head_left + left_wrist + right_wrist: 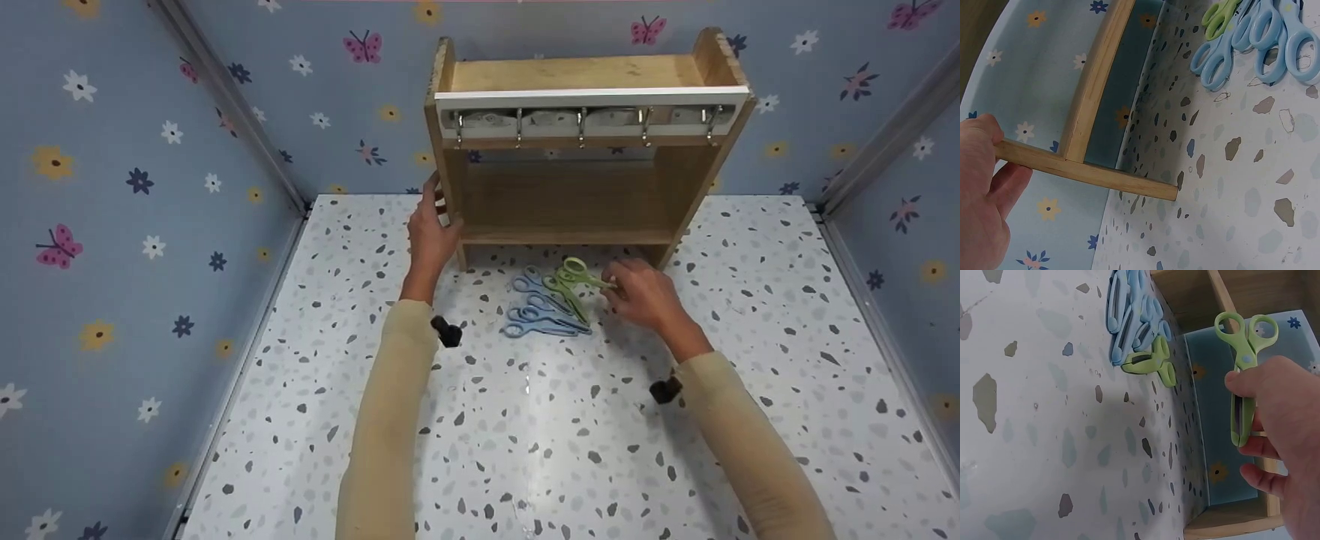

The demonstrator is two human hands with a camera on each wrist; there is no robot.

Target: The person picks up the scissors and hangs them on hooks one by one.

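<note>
A wooden shelf (600,75) with a row of metal hooks (582,127) on its white front rail stands at the back of the table. My left hand (433,241) grips its left side panel (1100,173), thumb on one face and fingers on the other. Between thumb and fingers my right hand (1292,410) pinches green scissors (1247,360) by the blades, handle loops pointing away from the palm. Below them, a second pair of green scissors (1145,363) lies on the table beside several blue scissors (1123,332), heaped in front of the shelf.
Speckled white tabletop (525,450) spreads under both arms. Blue walls (127,247) with flowers and butterflies enclose it on the left, back and right, with grey metal strips (225,97) at the corners. A small black device (447,331) sits at each wrist.
</note>
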